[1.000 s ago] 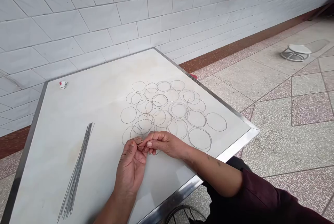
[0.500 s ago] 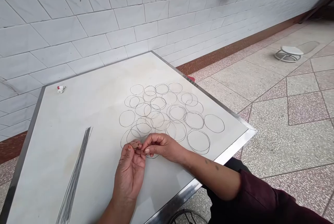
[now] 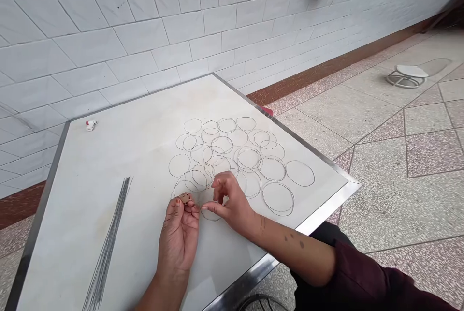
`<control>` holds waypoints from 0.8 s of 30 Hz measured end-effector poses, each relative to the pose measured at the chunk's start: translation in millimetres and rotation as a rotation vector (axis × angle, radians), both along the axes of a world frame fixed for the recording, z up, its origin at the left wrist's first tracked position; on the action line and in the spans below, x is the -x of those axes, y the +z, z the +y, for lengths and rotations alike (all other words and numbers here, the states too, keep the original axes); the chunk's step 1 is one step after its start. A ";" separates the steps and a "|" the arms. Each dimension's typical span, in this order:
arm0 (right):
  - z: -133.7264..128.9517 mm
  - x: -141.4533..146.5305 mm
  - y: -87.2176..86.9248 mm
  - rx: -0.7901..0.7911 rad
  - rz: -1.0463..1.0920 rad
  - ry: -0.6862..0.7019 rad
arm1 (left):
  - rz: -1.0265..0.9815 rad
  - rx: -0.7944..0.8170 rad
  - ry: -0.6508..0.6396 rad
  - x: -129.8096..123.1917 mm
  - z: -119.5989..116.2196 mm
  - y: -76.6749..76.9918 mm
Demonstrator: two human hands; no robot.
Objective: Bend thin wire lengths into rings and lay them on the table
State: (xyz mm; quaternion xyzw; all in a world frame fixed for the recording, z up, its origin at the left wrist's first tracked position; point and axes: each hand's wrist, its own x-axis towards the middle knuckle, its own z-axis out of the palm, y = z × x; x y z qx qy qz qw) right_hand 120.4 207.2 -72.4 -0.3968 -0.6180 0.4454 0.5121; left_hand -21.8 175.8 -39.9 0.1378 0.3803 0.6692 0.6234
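Note:
My left hand is closed, pinching a small flat brown piece between thumb and fingers; its material is hard to tell. Just to the right, my right hand is open, its thumb stretched toward the left hand and its other fingers bent and apart from the thumb. Thin wire rings, several of them overlapping, lie spread on the white table beyond and around both hands. One wire ring lies partly behind the right thumb.
A bundle of straight thin wires lies on the table's left side. Small white-and-red items sit near the far left corner. A metal edge borders the table, against a tiled wall. A white stool stands on the floor.
My right hand has drawn away from the left hand, and its pinched fingers have opened. The left hand keeps the brown piece. The whole view has shifted slightly.

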 end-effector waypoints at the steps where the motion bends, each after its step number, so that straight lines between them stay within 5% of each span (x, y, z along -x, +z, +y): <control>1: -0.1 -1.6 0.2 -0.124 -0.072 -0.001 | 0.002 0.005 -0.002 0.3 0.5 0.0; 6: -1.3 -4.2 4.4 -0.450 -0.284 0.119 | -0.035 0.023 -0.006 -1.0 0.1 -1.2; 24: -2.0 -4.3 3.4 -0.721 -0.487 -0.035 | -0.019 0.016 0.000 1.1 -0.7 -6.4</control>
